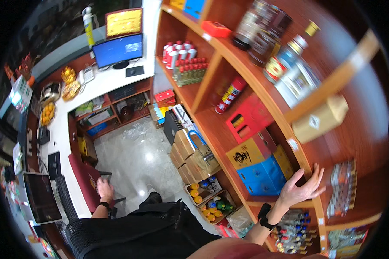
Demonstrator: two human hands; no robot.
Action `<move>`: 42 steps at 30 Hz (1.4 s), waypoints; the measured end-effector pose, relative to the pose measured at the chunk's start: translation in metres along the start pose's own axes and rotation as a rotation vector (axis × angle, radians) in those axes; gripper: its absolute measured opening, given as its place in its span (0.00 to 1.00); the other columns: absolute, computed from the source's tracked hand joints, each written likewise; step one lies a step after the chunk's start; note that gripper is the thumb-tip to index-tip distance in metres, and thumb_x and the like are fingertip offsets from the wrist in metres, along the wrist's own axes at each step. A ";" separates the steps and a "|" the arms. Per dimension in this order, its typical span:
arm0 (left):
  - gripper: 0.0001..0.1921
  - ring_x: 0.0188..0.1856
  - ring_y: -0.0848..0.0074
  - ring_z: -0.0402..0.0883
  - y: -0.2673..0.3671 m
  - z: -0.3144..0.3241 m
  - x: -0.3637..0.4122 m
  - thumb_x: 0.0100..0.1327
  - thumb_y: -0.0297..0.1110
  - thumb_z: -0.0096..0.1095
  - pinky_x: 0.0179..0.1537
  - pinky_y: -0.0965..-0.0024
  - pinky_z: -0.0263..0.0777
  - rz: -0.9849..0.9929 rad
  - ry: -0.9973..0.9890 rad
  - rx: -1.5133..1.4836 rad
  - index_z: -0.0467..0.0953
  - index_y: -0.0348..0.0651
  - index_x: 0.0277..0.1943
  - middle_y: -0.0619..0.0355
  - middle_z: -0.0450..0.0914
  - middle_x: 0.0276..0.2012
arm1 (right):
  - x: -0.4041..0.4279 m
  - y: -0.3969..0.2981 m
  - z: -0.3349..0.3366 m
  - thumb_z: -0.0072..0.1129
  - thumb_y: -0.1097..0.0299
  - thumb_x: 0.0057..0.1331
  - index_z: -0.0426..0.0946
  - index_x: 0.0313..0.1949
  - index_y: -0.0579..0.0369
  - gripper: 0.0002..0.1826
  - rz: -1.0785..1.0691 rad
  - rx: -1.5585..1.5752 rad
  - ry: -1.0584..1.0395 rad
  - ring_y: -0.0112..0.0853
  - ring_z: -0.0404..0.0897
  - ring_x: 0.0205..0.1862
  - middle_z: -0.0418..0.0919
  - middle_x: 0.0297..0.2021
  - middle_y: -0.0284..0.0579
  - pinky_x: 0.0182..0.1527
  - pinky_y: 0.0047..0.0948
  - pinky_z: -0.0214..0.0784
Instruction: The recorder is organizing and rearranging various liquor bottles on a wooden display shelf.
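My left hand (104, 189) is at the dark red chair back (81, 181) by the counter, its fingers bent; whether they grip the chair is unclear. My right hand (300, 190) reaches to the wooden shelving on the right, fingers spread and holding nothing. Its fingers are by the front edge of a shelf board (303, 155), though contact is hard to judge. Just left of this hand, a blue carton (262, 176) sits in a compartment under a yellow carton (246, 157). Beyond my fingertips stands a row of small packaged bottles (342, 187), blurred.
A white counter (97, 87) curves along the left with a monitor (119, 50), a keyboard (65, 197) and a dark screen (42, 197). Cardboard boxes (194, 165) are stacked against the shelving. Glass bottles (296, 231) fill a lower compartment. A liquor bottle (283, 63) stands higher up.
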State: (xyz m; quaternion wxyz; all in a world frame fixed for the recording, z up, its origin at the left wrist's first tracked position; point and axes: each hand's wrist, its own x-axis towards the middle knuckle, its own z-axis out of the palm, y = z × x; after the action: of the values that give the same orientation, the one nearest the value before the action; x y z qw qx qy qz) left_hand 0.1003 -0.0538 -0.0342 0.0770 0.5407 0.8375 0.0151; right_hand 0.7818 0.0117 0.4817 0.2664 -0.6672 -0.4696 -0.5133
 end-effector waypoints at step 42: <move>0.28 0.64 0.46 0.81 0.277 -0.155 0.445 0.74 0.49 0.63 0.63 0.49 0.77 0.581 -0.435 -0.262 0.73 0.40 0.69 0.40 0.82 0.61 | -0.148 -0.537 0.440 0.81 0.69 0.63 0.71 0.54 0.59 0.27 0.919 1.192 -0.637 0.31 0.79 0.36 0.75 0.42 0.45 0.38 0.31 0.75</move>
State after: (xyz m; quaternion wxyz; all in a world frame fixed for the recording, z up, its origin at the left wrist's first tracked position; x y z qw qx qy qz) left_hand 0.1480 0.4744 0.0992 0.3139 0.7315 0.6047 0.0283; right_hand 0.4848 0.5516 0.1295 0.6142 -0.6532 -0.3964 0.1973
